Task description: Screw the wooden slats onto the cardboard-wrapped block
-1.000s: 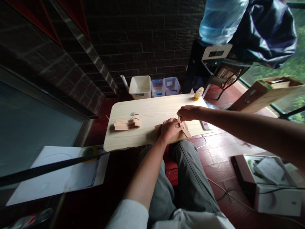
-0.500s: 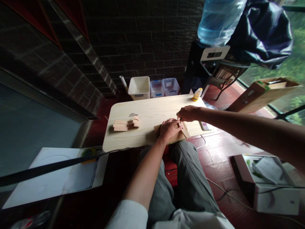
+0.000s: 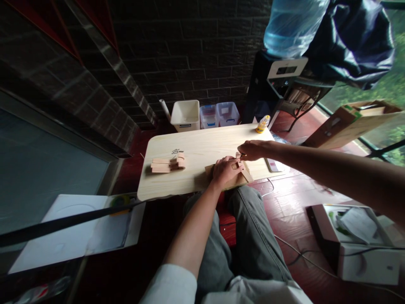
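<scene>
At the table's front edge my left hand (image 3: 225, 169) is closed over a pale wooden piece (image 3: 245, 174) with dark holes, pressing it onto a brown board (image 3: 234, 182). My right hand (image 3: 252, 150) is curled in a fist at the far end of that piece, its fingertips around a small, thin dark tool (image 3: 242, 155). Most of the tool is hidden by the fingers, so its kind is unclear. Farther left lie several wooden pieces (image 3: 161, 165) side by side, and behind them a few small dark metal fasteners (image 3: 177, 151).
The light wooden table (image 3: 190, 141) carries a clear bottle with a yellow base (image 3: 262, 124) at the back right and a phone-like flat object (image 3: 274, 164) at the right edge. Plastic bins (image 3: 185, 114) stand behind it. An open white box (image 3: 363, 240) and cables lie on the floor.
My right fist has turned slightly and shifted a little to the right at the wooden piece. My left hand stays in place, and the camera view has moved slightly.
</scene>
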Demonstrator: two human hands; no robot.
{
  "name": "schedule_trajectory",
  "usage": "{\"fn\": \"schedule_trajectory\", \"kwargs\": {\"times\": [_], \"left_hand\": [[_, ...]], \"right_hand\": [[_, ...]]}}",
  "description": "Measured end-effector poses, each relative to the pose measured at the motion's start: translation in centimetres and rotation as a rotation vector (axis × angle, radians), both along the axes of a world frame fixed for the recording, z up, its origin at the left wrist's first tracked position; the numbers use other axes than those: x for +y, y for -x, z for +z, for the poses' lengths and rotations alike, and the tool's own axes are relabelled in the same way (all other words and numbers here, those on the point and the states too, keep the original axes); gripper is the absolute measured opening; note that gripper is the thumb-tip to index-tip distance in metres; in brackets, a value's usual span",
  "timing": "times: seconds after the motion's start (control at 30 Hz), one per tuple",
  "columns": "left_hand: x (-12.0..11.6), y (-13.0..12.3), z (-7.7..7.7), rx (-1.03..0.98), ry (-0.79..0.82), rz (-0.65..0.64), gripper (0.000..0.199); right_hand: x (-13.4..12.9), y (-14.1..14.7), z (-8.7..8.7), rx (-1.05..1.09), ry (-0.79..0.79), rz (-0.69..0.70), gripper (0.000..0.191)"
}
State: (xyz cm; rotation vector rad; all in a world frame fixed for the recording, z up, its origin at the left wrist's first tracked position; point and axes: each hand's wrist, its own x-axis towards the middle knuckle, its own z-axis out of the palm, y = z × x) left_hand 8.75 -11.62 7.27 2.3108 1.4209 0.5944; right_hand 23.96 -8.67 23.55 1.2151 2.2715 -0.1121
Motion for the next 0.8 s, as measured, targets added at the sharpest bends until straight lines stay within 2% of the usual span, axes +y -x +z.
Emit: {"fn": "schedule_trajectory", "kwargs": {"times": [0.37,0.8], "left_hand": [[0.1,0.0,-0.4,-0.010,-0.024,-0.004,0.035],[0.1,-0.1,-0.2,-0.008,-0.005,0.001,0.036]], "right_hand": [[-0.9,0.2,1.0,0.007,-0.021,0.047,0.031],[-0.8,0.7,-0.5,-0.012,-0.028,0.035,0.038]]}}
